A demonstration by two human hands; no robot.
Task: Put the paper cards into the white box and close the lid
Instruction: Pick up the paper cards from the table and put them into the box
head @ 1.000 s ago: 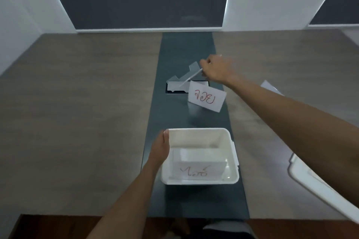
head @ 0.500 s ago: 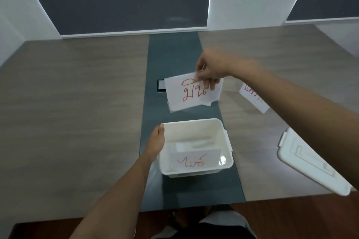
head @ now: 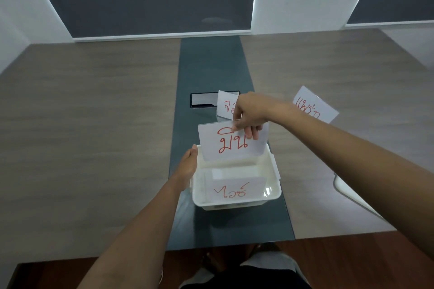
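The open white box (head: 273, 191) stands on the table's dark centre strip. One paper card (head: 237, 189) with red writing leans inside it. My right hand (head: 252, 112) pinches the top edge of a second red-lettered card (head: 225, 145), which hangs upright over the box's far rim. My left hand (head: 189, 166) rests flat against the box's left wall. Two further cards stand on the table: one (head: 225, 105) just behind my right hand, another (head: 313, 107) to the right. The white lid (head: 352, 192) lies at the right, mostly hidden by my right forearm.
A recessed rectangular socket panel (head: 203, 99) sits in the dark strip (head: 211, 65) beyond the box. The wood-grain table (head: 94, 124) spreads left and right. Its front edge runs close below the box, with floor and my legs beneath.
My right hand picked a card up from near the socket panel and carried it toward me and down, over the box's far rim. The left hand stays on the box.
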